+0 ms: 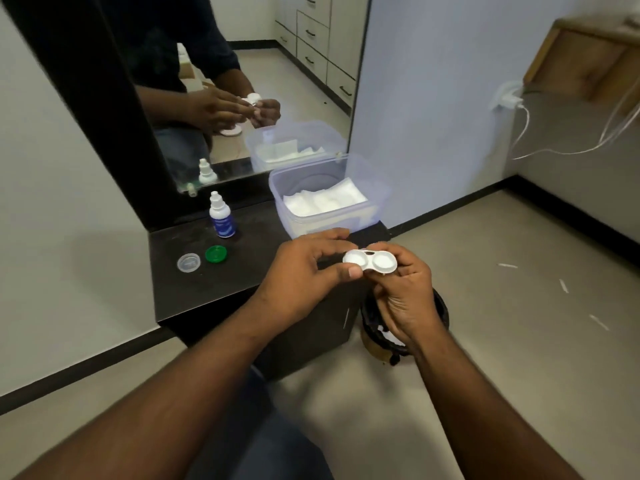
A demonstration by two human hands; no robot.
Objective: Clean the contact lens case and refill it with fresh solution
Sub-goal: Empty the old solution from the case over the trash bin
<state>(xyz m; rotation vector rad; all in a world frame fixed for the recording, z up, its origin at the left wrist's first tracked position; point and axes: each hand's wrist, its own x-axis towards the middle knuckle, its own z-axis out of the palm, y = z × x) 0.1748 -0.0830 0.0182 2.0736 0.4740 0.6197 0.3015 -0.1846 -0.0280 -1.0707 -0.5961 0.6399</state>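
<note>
Nearest to where I stood, two bare forearms reached out over the person's knees toward the dark counter (pixel 194 292). On its left end lay two loose caps, one clear cap (pixel 188 262) and one green cap (pixel 216 253), side by side, so both wells had already been uncapped. Behind them the solution bottle (pixel 221 216) stood upright, its nozzle top still on; I judged the refill had not begun. Further right sat a plastic tub (pixel 284 202) of white tissues.

The left hand (pixel 304 268) came in palm down, thumb and fingertips pinching the left end of the white contact lens case (pixel 370 262), the remaining fingers spread loosely above it. The right hand (pixel 405 289) held the other end from below, fingers curled under and thumb against the rim. The case hung level in the air, just off the counter's right edge and above a dark bin (pixel 440 306) on the floor. Both wells faced up and looked empty, though I could not tell whether they were wet. Wiping, refilling and recapping seemed left.
</note>
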